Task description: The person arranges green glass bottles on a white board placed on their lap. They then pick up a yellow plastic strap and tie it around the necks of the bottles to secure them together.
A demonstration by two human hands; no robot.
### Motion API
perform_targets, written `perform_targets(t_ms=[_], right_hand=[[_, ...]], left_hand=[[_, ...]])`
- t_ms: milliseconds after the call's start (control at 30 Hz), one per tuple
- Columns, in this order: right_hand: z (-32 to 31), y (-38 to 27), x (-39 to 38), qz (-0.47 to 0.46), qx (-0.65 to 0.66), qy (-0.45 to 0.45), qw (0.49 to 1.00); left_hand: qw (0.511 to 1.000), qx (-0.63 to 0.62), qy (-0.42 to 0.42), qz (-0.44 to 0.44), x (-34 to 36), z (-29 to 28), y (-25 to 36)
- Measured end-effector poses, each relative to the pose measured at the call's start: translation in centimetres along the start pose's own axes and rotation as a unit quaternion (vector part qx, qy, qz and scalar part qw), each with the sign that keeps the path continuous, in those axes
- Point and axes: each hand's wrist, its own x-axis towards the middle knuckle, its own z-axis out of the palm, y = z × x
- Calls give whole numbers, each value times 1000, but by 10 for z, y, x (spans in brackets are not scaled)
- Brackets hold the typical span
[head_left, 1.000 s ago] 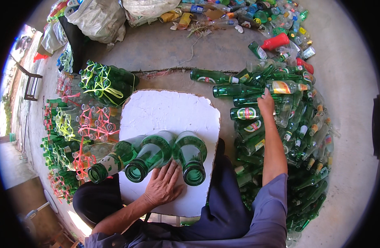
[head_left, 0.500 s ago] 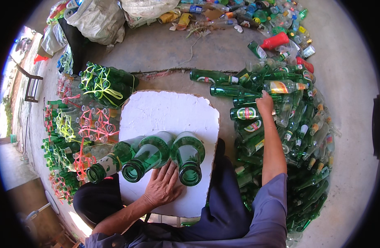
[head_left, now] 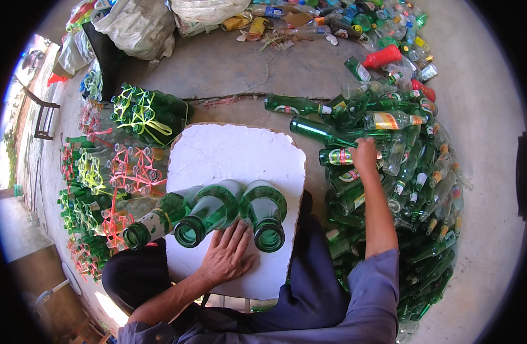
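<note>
Three green glass bottles [head_left: 216,207] stand upright on a white board [head_left: 235,152] in front of me, mouths toward the camera. My left hand [head_left: 228,252] lies open on the board, fingertips beside or against the bottles' lower parts, which partly hide them. At the loose pile on the right, my right hand [head_left: 365,153] is closed around the neck end of a green bottle [head_left: 322,131], which slants with its base to the upper left. A labelled green bottle [head_left: 335,156] lies just beneath it.
Bundles of bottles tied with pink and yellow-green tape [head_left: 134,169] stand at the left. A large heap of loose glass bottles [head_left: 424,229] covers the right side. White sacks [head_left: 132,31] and mixed plastic bottles [head_left: 401,28] lie at the top. A dark chair-like frame [head_left: 43,112] is at far left.
My right hand has moved down toward me with the bottle's neck, so that bottle now lies at a steeper slant. My left hand stays in place.
</note>
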Motion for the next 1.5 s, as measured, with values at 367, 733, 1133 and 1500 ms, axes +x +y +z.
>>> perform_targets(t_ms=[367, 733, 1133, 1500], right_hand=[[-20, -74, -50, -63, 121, -34, 990], [-76, -120, -79, -81, 100, 9, 992], [-236, -175, -173, -126, 118, 55, 983], [-327, -240, -223, -191, 102, 51, 975]], left_hand=[[998, 12, 63, 18, 0, -1, 2], [994, -4, 101, 41, -5, 2, -2], [976, -1, 170, 136, -14, 25, -14], [959, -8, 190, 211, -16, 34, -15]])
